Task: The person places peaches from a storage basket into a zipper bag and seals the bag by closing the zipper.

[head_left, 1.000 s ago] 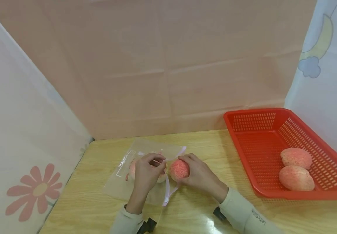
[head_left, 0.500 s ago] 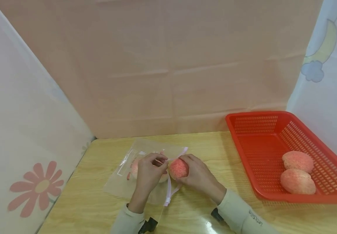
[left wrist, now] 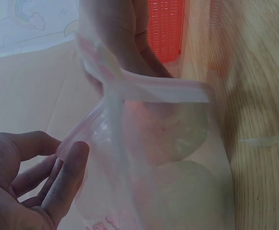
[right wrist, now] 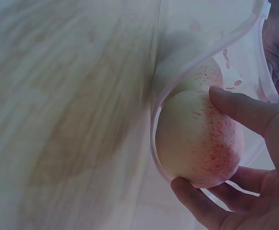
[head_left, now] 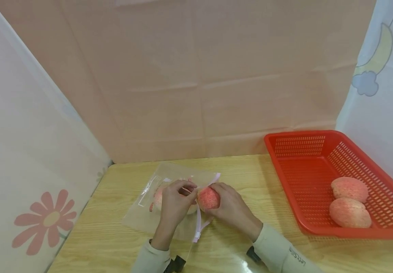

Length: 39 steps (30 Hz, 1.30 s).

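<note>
A clear zip bag (head_left: 141, 218) with a pink zip edge lies on the table, its mouth facing right. Inside it shows a pale pink peach (head_left: 157, 197), partly covered by my left hand (head_left: 176, 203). That hand pinches the upper lip of the bag between thumb and fingers, holding the mouth apart, as the left wrist view shows. My right hand (head_left: 232, 204) grips a second peach (right wrist: 201, 141), pink and cream, right at the mouth. In the right wrist view the zip edge curves around this peach, which sits against the peach behind it.
A red plastic basket (head_left: 285, 182) stands at the right of the wooden table (head_left: 104, 235), with two peaches (head_left: 349, 212) in its near right part. Cloth backdrops (head_left: 196, 76) rise behind the table and along both sides.
Both hands keep their holds on the bag lip and the peach. The peach at the mouth sits slightly closer to the left hand; the whole head view has shifted a little.
</note>
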Tool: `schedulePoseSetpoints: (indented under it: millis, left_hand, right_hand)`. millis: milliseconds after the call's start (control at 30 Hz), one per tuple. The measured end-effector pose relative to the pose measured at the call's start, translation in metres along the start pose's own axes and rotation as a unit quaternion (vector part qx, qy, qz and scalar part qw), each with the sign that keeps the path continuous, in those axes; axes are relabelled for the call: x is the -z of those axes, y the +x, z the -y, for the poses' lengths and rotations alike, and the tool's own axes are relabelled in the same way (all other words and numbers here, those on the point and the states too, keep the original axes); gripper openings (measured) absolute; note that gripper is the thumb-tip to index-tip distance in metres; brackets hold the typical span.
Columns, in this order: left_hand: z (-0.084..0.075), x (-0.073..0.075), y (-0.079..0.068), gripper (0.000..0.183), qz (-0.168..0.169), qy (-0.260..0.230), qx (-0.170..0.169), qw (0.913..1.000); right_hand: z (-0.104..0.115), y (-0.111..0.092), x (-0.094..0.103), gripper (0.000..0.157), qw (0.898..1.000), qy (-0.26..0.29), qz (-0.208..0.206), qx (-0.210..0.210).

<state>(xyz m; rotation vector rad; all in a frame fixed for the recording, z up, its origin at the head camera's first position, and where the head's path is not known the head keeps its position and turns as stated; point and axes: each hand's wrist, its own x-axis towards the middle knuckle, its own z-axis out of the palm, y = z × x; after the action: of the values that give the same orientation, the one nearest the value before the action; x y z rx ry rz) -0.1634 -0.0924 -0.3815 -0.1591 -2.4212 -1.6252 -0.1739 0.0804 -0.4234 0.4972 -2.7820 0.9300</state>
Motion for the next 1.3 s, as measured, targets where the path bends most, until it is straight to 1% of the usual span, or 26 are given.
schedulePoseSetpoints:
  millis: [200,367,533,733,833,967,1033,1200,1300]
  left_hand:
    - [0.001,-0.002,0.000,0.004,0.001,0.003,-0.002,1.0000]
    - [0.001,-0.004,0.000,0.004,-0.002,0.018,-0.004,0.9998]
    - [0.001,-0.005,-0.002,0.004,-0.005,0.029,-0.002,0.9996]
    - [0.001,-0.005,-0.002,0.004,-0.007,0.033,-0.007,0.9994]
    - [0.001,-0.005,-0.002,0.004,-0.007,0.030,-0.010,0.9995]
    - [0.001,-0.005,-0.003,0.005,-0.001,0.016,-0.011,0.9998]
    - [0.002,-0.005,-0.003,0.005,0.000,0.009,-0.010,0.9999]
    - [0.002,-0.006,-0.002,0.005,-0.002,0.007,-0.009,0.9999]
    - [0.003,-0.005,-0.003,0.006,-0.005,0.012,-0.001,0.9999]
  right_hand:
    - [0.000,-0.001,0.000,0.067,1.000,0.010,0.005,0.004]
    - [0.001,-0.001,0.000,0.066,1.000,0.011,0.006,0.005]
    - [0.003,-0.001,-0.002,0.066,1.000,0.018,0.021,0.004]
    - [-0.001,-0.001,-0.004,0.066,0.999,0.022,0.027,0.019]
    - [-0.004,-0.001,-0.003,0.067,0.998,0.027,0.042,0.025]
    - [-0.007,-0.003,0.000,0.071,0.996,0.041,0.077,0.023]
    - [-0.008,-0.003,0.001,0.073,0.995,0.047,0.087,0.021]
    - [-0.010,-0.003,0.001,0.074,0.994,0.054,0.091,0.022]
    - [-0.010,-0.003,-0.001,0.071,0.993,0.064,0.093,0.025]
